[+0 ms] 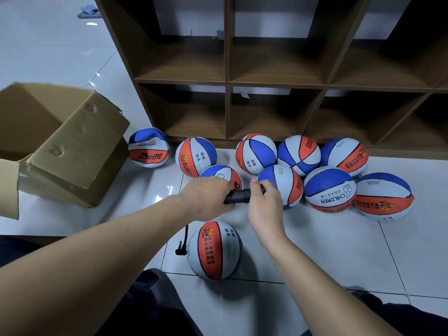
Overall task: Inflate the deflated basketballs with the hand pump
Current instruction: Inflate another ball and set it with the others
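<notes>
Both hands hold one black pump [238, 195], the left hand [206, 197] gripping its barrel and the right hand [265, 204] its handle end, with one ball [214, 251] just below them on the hose [185, 238], nine balls [329, 189] beyond, one box [60, 141] left.

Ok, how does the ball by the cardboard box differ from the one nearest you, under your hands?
The ball by the box looks dented and flattened on top; the near ball looks round and full. The ball by the box lies apart, beside the cardboard box, with no hose; the near ball has the pump hose ending at its left side. Both are red, white and blue.
</notes>
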